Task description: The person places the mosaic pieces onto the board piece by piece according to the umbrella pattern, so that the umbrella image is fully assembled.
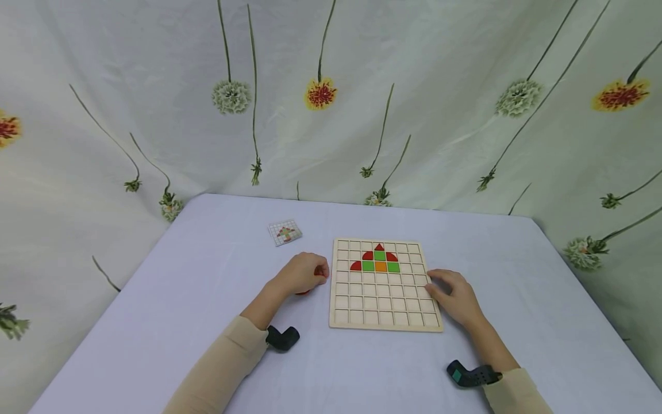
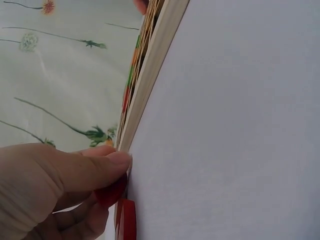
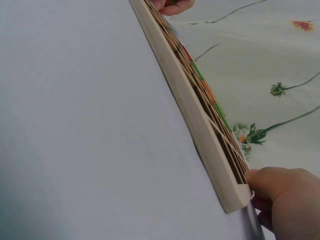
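My left hand [image 1: 305, 272], just left of the wooden grid board [image 1: 385, 329], pinches a small red piece [image 2: 111, 192] between thumb and fingers. Its outline is partly hidden by the fingers. Below that hand another red piece [image 2: 127, 220] is on the table, and a bit of it shows in the head view too. My right hand [image 1: 455, 294] rests thumb and fingertips against the board's right edge, fingers loosely bent. In the board's upper rows sit red curved pieces [image 1: 391, 257], a red triangle [image 1: 379, 247], green squares [image 1: 380, 256] and an orange square [image 1: 380, 267].
A small card [image 1: 285, 232] printed with a grid and a coloured figure lies behind the left hand. White cloth covers the table [image 1: 383, 374], and a flower-patterned curtain [image 1: 445, 144] hangs behind it. Each wrist wears a black device [image 1: 283, 338].
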`<state>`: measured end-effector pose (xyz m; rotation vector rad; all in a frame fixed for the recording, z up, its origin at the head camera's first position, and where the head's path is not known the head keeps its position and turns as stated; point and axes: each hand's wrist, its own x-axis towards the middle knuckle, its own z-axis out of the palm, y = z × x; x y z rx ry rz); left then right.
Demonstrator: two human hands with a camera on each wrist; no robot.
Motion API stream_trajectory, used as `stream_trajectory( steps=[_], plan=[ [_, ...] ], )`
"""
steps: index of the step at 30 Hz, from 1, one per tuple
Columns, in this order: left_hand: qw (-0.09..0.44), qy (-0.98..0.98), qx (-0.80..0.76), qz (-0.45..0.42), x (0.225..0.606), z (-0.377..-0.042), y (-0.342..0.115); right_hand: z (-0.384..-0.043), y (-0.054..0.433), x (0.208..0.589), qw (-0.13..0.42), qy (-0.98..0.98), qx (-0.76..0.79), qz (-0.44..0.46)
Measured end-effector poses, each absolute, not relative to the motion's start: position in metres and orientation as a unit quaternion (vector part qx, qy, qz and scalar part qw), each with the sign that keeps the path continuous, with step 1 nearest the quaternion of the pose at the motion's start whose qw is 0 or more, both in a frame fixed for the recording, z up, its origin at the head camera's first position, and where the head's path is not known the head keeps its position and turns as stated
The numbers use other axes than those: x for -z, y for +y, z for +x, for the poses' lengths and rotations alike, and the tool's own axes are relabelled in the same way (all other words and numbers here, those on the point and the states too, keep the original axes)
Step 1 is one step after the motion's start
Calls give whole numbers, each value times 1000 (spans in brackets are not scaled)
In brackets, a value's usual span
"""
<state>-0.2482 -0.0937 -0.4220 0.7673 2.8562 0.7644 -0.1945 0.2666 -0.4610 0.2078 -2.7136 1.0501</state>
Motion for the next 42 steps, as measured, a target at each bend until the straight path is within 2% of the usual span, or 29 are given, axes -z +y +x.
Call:
stream_trajectory(
  steps=[8,18,42],
  plan=[
    [35,926,-297,230,415,-249,-89,-195,268,461,112,-924,-359,72],
    [27,907,-331,258,406,-249,-64,-195,268,461,110,-925,-356,70],
    [74,864,-403,292,412,-266,11,-193,265,459,112,-923,-360,72]
  ],
)
